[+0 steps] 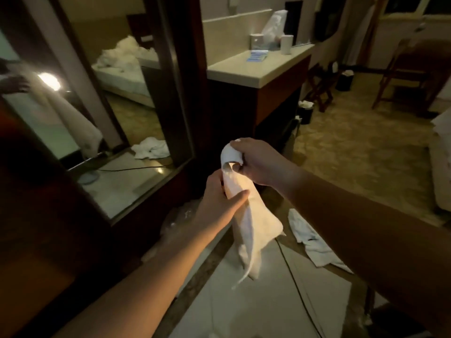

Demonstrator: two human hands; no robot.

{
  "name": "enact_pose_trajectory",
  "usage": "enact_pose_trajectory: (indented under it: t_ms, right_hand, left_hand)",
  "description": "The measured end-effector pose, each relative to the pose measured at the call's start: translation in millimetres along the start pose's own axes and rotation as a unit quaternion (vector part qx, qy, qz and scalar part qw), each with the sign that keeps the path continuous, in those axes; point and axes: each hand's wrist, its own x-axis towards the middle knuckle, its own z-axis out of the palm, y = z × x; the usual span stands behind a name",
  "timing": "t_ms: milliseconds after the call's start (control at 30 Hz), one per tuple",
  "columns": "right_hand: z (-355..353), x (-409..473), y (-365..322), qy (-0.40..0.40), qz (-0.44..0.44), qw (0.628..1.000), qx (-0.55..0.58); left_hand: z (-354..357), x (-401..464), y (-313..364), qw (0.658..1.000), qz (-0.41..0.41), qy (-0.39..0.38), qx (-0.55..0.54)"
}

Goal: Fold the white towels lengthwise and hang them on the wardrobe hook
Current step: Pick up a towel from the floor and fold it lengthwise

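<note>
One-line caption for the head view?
Both hands, left hand and right hand, grip a hanging white cloth towel beside a mirror.

- Tall dark-framed mirror (pixel 127 93) reflects an unmade bed
- Pale-topped bench (pixel 258 69) carries two white cups (pixel 286 44); a blue packet (pixel 257 56) lies beside
- Black cable (pixel 296 284) crosses the tiled floor

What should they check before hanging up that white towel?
1. Right hand grips the top of the white towel: ok.
2. Left hand holds the towel lower down, thumb across it: ok.
3. Towel folded neatly lengthwise: not ok, it hangs bunched and uneven.
4. Towel's bottom end clear of the floor: cannot tell.
5. Wardrobe hook in sight: not ok, no hook shows in this view.
6. Other towels done: not ok, a second towel lies crumpled on the floor beside a black cable.
</note>
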Motion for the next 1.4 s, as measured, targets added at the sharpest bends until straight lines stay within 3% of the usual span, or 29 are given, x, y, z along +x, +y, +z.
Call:
enact_pose_trajectory:
  t_ms: [200,500,600,733,900,1000,1100,1167,1267,1400]
  right_hand:
    - [91.8,-49.2,-64.0,-0.043,0.075,0.977,0.196]
    - [229.4,-136.6,-111.5,0.079,0.043,0.963,0.254]
    - [281.2,-172.0,-122.3,0.074,0.034,0.968,0.237]
    - [330.0,-210.6,-132.0,0.038,-0.022,0.983,0.179]
    - [380.1,-249.0,-151.2,-0.114,-0.149,0.982,0.025]
    - [405.5,-258.7,-159.9,-0.077,-0.206,0.97,-0.101]
    - [426.9,-259.3,-173.3,-0.002,-0.244,0.961,-0.13]
    - [435.6,-255.6,-182.7,0.005,-0.258,0.958,-0.126]
    - [442.7,-248.1,-194.8,0.007,-0.284,0.946,-0.155]
    - [448.4,-253.9,-196.1,-0.027,-0.267,0.959,-0.089]
  left_hand:
    - [-74.4,-64.5,2.3,0.972,0.02,0.204,0.115]
    - [-263.1,-232.7,-66.6,0.957,-0.064,0.218,0.18]
    - [-328.3,-294.4,-90.2,0.947,-0.096,0.219,0.214]
    - [-384.4,-355.6,-90.6,0.95,-0.089,0.243,0.174]
    - [-446.5,-428.5,-65.4,0.95,-0.072,0.257,0.163]
    - [-473.2,-459.9,-45.4,0.953,-0.066,0.248,0.161]
    - [-494.4,-485.7,-28.3,0.951,-0.057,0.259,0.161]
    - [-510.4,-498.9,-24.5,0.936,-0.071,0.261,0.226]
    - [-534.8,-519.3,-32.0,0.885,-0.146,0.252,0.364]
    - [-562.5,-552.5,-60.5,0.821,-0.231,0.242,0.462]
